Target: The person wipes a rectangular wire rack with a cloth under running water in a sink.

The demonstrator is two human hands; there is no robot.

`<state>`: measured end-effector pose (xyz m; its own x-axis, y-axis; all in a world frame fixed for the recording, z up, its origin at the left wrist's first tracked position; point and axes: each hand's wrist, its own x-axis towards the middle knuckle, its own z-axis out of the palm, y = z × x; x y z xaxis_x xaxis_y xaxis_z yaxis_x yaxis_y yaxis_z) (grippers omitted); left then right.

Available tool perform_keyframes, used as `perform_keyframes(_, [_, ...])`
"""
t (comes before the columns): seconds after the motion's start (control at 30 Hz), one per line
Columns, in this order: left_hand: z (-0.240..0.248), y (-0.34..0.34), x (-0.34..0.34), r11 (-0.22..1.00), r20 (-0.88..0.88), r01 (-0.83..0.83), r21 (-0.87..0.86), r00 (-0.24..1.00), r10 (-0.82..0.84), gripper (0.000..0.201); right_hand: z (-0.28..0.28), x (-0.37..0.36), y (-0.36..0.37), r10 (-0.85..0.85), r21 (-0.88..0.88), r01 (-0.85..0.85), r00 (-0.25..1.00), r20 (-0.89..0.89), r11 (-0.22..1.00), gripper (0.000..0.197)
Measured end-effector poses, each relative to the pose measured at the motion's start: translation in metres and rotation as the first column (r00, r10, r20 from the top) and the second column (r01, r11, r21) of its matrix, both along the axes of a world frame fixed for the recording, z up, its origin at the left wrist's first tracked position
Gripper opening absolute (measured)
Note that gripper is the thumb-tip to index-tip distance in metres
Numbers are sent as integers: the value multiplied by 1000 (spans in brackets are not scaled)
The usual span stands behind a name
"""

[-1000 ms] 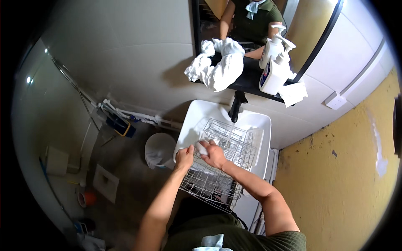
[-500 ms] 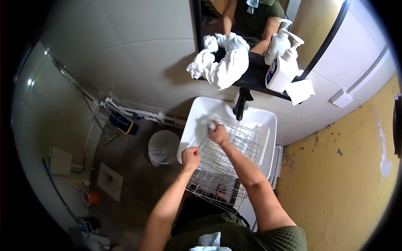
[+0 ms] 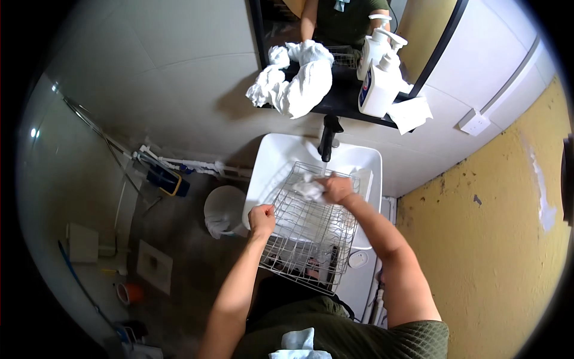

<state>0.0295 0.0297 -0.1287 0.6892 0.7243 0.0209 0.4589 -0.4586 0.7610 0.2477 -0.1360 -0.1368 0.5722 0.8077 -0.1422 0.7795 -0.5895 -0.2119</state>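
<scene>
Right grip clamped on white cloth — bunched at its left, left grip clasping wire rack

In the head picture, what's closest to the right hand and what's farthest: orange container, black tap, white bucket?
From the right hand:
1. Black tap, just beyond it, over the sink.
2. White bucket, left of the sink.
3. Orange container, far lower left, on the floor.
</scene>
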Motion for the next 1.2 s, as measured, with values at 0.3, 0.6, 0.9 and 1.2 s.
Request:
perform_keyframes(0.3, [5, 3, 4, 992, -54, -30, -124, 998, 24, 14, 16, -14, -9, -299, -13, 299, 950, -92, 954, 26])
perform_keyframes(0.6, [-9, 12, 2, 985, -72, -83, -152, 995, 73, 15, 39, -106, 50, 218, 191, -193, 969, -119, 962, 46])
perform_keyframes(0.9, [-4, -6, 13, 994, -79, -32, -106, 997, 23, 11, 89, -72, 32, 435, -315, -412, 900, 2, 855, 14])
perform_keyframes(1.2, [11, -8, 7, 998, -88, 16, -58, 996, -21, 6, 49, -97, 23, 394, 197, -405, 914, 98, 893, 30])
